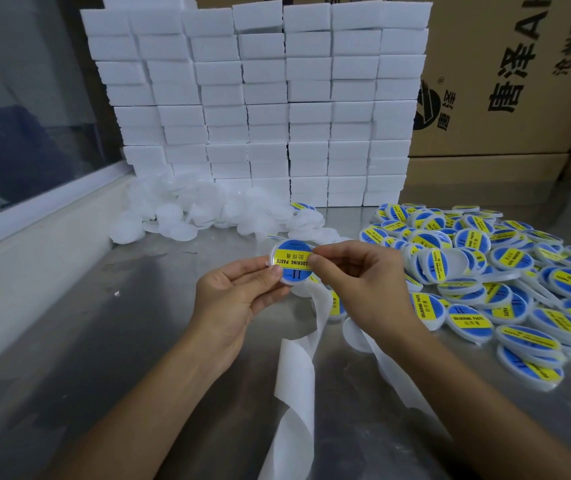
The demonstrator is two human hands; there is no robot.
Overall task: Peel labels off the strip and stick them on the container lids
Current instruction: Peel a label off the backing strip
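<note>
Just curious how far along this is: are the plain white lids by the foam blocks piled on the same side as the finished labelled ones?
No: the plain white lids lie left, the labelled lids right.

white foam blocks [270, 109] stacked (wall-like) at back | cardboard boxes [506, 81] right | window [27, 109] left
</note>
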